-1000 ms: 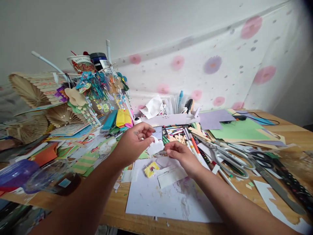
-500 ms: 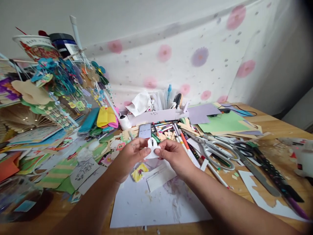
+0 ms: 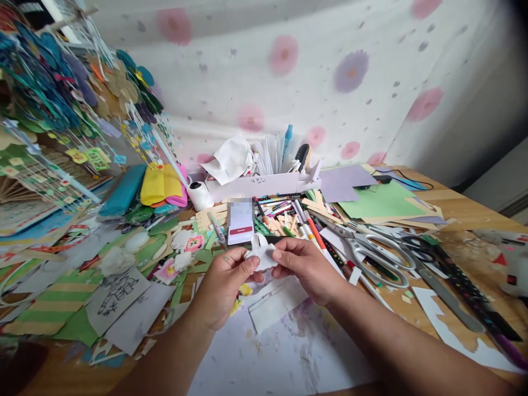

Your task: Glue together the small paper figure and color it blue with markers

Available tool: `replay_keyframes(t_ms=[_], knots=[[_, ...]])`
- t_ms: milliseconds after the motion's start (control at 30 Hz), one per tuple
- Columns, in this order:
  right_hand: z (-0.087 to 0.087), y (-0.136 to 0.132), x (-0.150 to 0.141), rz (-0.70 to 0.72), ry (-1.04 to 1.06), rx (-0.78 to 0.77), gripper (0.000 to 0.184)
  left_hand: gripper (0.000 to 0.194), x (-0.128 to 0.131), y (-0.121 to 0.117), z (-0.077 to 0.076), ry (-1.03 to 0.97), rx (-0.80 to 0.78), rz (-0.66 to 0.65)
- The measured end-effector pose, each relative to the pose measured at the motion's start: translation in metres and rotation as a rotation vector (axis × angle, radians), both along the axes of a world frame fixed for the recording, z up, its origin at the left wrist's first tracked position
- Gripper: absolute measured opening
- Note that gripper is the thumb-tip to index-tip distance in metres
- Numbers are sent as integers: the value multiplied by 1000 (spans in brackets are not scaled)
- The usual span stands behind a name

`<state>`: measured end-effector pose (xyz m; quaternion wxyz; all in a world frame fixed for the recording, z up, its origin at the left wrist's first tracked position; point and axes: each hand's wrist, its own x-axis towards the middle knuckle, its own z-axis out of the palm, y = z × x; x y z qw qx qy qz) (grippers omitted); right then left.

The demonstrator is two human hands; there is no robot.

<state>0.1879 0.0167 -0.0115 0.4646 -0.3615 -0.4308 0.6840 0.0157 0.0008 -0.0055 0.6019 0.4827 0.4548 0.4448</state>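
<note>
Between the fingertips of both hands is a small white paper piece [image 3: 262, 255], with loop-like lobes standing up at its top. My left hand [image 3: 225, 278] pinches its left edge, thumb in front. My right hand [image 3: 303, 269] grips the right edge between thumb and fingers. Below them lies a stained white sheet [image 3: 256, 363] with a folded white strip [image 3: 274, 308] on it. A yellow flower [image 3: 245, 290] shows only in part behind my left hand. Just beyond the hands rests a phone [image 3: 240, 228] with its screen lit.
Silver scissors [image 3: 377, 253] and a glue gun [image 3: 509, 258] lie to the right. Markers and wooden sticks [image 3: 289, 220] are heaped behind my hands. Paper scraps [image 3: 70, 300] cover the left side, under hanging ornaments [image 3: 53, 93]. A white box [image 3: 256, 186] stands at the back.
The view has moved closer and tilted down. The phone's timer display has given way to another screen. The white piece has turned a little, and my left hand now covers more of the yellow flower.
</note>
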Motion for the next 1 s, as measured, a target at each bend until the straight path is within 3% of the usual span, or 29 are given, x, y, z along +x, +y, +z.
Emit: replay_keyframes(t_ms=[267, 433, 533, 633, 733, 833, 933, 1000], knots=[[-5, 0, 0, -22, -73, 53, 34, 21, -12, 2, -5, 51, -2, 69], [-7, 0, 0, -89, -178, 360, 19, 13, -14, 2, -8, 132, 134, 113], [-7, 0, 4, -177, -247, 612, 8, 28, -18, 1, -4, 295, 440, 120], [-6, -2, 9, -197, -316, 824, 19, 35, -22, 1, 3, 546, 903, 101], [-1, -6, 12, -271, -500, 1131, 33, 40, -24, -1, 11, 699, 1213, 125], [5, -11, 13, -353, -624, 1318, 35, 41, -23, -4, 18, 780, 1339, 193], [7, -10, 14, -363, -617, 1399, 33, 36, -21, -5, 20, 802, 1382, 225], [5, -7, 14, -326, -576, 1371, 30, 34, -22, -3, 19, 787, 1393, 208]])
